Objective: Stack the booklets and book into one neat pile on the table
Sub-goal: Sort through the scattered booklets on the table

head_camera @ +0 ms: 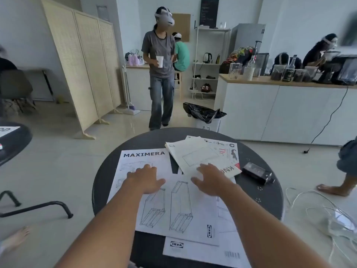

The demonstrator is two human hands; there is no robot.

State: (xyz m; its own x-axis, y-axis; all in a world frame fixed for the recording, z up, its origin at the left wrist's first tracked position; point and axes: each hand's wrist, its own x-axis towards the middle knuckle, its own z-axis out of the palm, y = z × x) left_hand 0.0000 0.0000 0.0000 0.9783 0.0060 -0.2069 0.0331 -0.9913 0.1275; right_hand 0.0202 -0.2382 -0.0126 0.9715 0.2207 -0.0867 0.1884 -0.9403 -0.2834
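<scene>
Several white booklets lie spread over a round black table point(146, 140). The MAXIMERA booklet point(135, 161) lies at the left, and a booklet with cabinet drawings point(179, 207) overlaps it in the middle. A cream booklet point(191, 151) lies tilted on a book with red lettering point(229, 151) at the back right. Another booklet with a barcode point(202, 250) is at the near edge. My left hand point(144, 178) rests flat, fingers apart, on the MAXIMERA booklet. My right hand point(210, 178) lies open on the cream booklet's near corner.
A small black device point(257, 172) sits on the table's right side. A person holding a white cup point(160, 61) stands beyond the table. A bin with a black bag point(204, 115), a white counter point(286, 109), a folding screen point(85, 70) and loose white cables point(328, 213) surround the table.
</scene>
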